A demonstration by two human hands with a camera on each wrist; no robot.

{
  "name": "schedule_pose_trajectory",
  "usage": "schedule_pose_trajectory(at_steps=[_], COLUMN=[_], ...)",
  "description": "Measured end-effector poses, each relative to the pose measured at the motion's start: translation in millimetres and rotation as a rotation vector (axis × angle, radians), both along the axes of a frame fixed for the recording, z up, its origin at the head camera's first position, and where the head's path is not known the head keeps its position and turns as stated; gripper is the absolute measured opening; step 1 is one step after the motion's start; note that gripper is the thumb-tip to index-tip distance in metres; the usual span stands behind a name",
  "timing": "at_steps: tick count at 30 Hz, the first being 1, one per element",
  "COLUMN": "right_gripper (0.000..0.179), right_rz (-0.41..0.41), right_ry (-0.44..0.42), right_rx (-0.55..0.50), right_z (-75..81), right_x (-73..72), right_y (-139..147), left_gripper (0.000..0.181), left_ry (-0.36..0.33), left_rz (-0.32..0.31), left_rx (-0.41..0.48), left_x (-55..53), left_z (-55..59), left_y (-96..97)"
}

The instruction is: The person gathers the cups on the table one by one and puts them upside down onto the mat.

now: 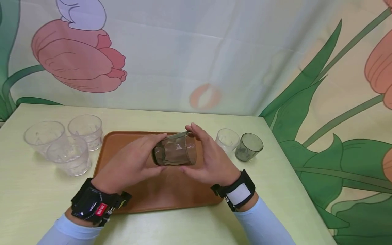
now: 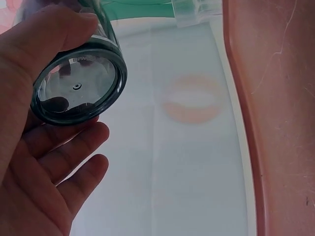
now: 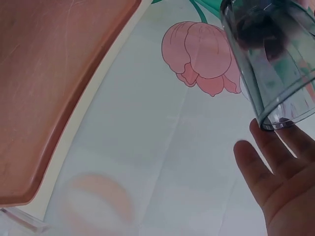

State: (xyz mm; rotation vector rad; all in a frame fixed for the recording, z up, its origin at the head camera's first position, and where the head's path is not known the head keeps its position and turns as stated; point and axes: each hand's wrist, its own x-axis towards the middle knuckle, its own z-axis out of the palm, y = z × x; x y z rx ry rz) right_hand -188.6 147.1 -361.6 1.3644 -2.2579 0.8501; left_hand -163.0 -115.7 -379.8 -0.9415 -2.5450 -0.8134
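Observation:
A smoky grey drinking glass [image 1: 174,150] lies sideways in the air over the brown tray [image 1: 165,194], its mouth toward the right. My left hand [image 1: 130,161] grips it near the base, thumb on one side and fingers on the other. In the left wrist view the round bottom of the glass [image 2: 78,88] faces the camera. At the other end, my right hand [image 1: 212,161] holds the rim between thumb and fingers. The right wrist view has its fingertips [image 3: 261,130] at the rim; the thumb is hidden there.
Left of the tray stand three clear glasses, one in front [image 1: 68,156], one at the far left [image 1: 43,136] and one behind [image 1: 87,131]. To the right are a clear glass [image 1: 227,139] and a second grey glass [image 1: 249,148]. A printed curtain [image 1: 171,68] hangs behind the table.

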Motion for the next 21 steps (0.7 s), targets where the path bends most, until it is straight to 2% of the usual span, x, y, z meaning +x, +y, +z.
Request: schedule_pose_trajectory(at_steps=[2,9,17,21], right_gripper=[0.107,0.086,0.083,0.083], right_rz=[0.019,0.009,0.018,0.015], right_ry=[-0.003,-0.016,-0.002,0.015], right_rx=[0.004,0.039,0.001,-0.01], right_z=[-1.1,-2.0,-2.8,-3.3], right_x=[-1.4,-2.8,-5.5,-6.6], right_y=[1.5,4.0,6.7,5.6], left_gripper=[0.082,0.084,0.086,0.086], left_ry=[0.005,0.002,0.017,-0.005], left_rz=[-0.002,-0.017,-0.019,-0.014], left_rx=[-0.003,0.006,0.041,0.047], left_x=[0.3,0.3,1.8,2.5], left_z=[0.0,0.6,3.4,4.9], left_y=[0.4,0.7,-1.2,-2.2])
